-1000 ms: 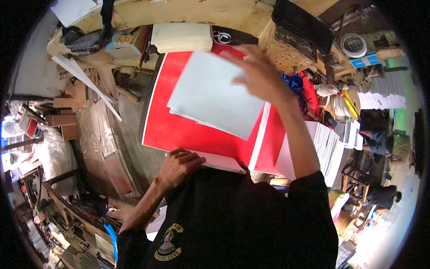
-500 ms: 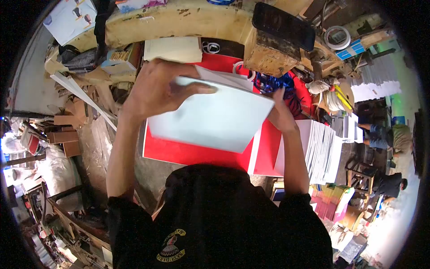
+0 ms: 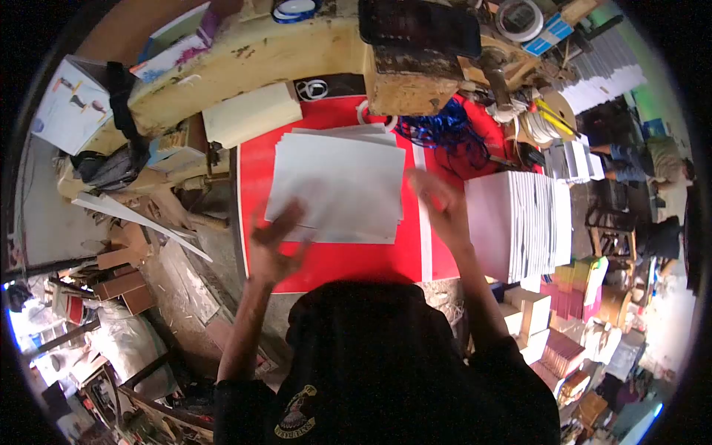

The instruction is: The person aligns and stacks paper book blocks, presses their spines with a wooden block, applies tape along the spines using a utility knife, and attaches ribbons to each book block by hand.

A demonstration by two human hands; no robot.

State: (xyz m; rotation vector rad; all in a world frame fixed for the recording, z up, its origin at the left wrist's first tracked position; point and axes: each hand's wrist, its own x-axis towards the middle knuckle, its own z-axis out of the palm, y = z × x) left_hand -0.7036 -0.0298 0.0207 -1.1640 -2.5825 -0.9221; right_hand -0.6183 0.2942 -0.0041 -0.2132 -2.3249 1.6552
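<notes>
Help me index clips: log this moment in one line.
left hand open, over sheets | right hand open, beside sheets | sheets uneven on red surface

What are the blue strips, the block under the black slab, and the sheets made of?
Blue strips: probably plastic or foil, glossy, with bright glints.
Block: apparently wood, worn, with dark stains and rough patches.
Sheets: likely paper or thin card, smooth, pale, with thin crisp edges.

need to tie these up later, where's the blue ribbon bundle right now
In the head view, the blue ribbon bundle lies right of the wooden block, beyond the right hand.
</notes>
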